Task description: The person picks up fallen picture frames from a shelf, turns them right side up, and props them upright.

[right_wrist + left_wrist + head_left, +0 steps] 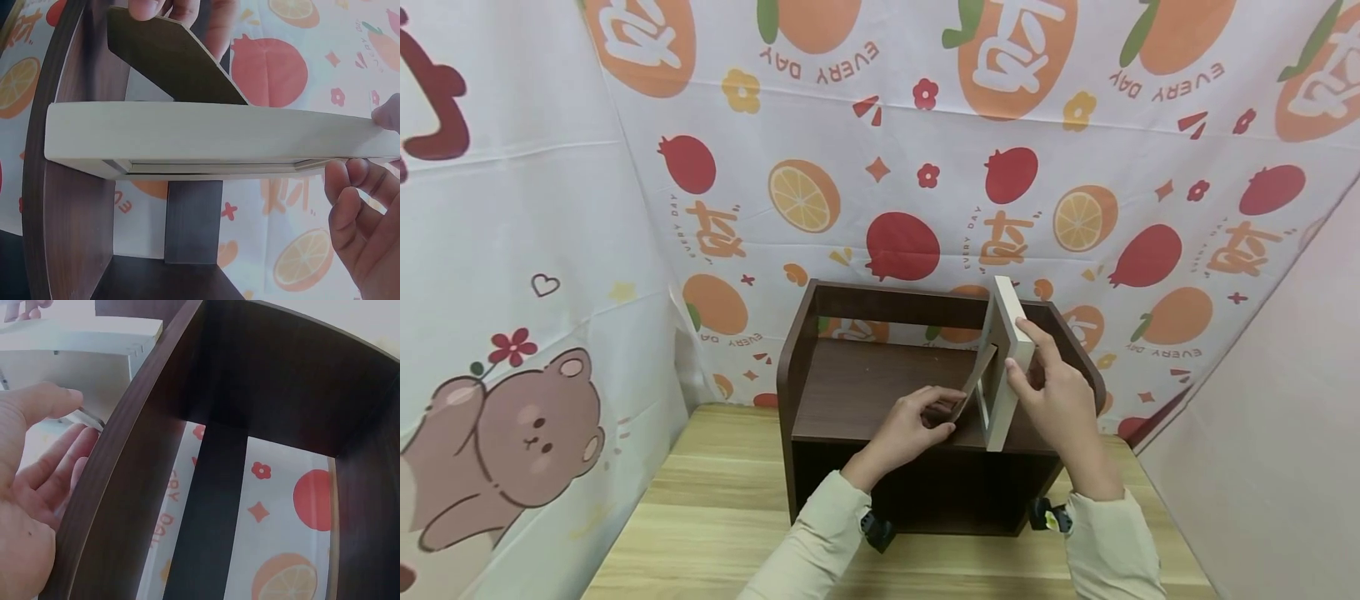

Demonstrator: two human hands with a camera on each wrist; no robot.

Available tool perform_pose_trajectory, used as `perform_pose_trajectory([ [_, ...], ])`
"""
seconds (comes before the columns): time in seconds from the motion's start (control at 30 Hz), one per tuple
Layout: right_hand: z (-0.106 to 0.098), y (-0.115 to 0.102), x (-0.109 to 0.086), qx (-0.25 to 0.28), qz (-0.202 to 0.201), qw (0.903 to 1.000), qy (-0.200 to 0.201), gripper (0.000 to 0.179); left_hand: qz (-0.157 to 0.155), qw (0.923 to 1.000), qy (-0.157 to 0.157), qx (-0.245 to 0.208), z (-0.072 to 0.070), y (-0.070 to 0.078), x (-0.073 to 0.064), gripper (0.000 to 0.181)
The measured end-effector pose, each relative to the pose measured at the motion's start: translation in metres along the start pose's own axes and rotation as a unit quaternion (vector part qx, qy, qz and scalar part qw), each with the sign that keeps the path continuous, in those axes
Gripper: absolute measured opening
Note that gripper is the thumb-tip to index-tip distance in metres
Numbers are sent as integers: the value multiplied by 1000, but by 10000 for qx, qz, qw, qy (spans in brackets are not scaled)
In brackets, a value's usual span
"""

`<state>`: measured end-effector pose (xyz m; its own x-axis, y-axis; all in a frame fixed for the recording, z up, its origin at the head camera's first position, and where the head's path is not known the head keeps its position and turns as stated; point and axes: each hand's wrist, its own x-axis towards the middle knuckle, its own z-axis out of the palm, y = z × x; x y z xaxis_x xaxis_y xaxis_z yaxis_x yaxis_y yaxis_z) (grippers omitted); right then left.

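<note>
Frame [1004,407] is upright at the shelf [865,383], its edge gripped by the right hand [1062,396]. The left hand [916,423] pinches its back flap [978,375].

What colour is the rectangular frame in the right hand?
The rectangular frame is plain off-white, best seen in the right wrist view.

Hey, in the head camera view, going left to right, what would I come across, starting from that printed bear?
Printed bear, left hand, the frame's hinged back flap, white frame, right hand.
</note>
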<state>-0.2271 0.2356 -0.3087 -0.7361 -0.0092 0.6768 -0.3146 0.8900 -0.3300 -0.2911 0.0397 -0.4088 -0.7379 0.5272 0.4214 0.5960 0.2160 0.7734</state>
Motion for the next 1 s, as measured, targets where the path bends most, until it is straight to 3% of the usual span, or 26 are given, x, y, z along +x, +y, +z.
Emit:
perform_pose_trajectory([
  [0.27,4,-7,2,-127,-256,9996,1,56,236,9997,57,-60,-6,-7,-5,42],
  [0.57,8,-13,4,-216,-345,9991,-79,56,-24,9996,248,-98,-10,-10,-10,40],
  [0.8,13,-20,7,-301,-503,9982,-159,55,41,9985,537,47,-9,-11,-13,41],
  [1.0,15,-23,8,-388,-608,9971,-253,56,23,9982,582,111,-8,-11,-14,37],
])
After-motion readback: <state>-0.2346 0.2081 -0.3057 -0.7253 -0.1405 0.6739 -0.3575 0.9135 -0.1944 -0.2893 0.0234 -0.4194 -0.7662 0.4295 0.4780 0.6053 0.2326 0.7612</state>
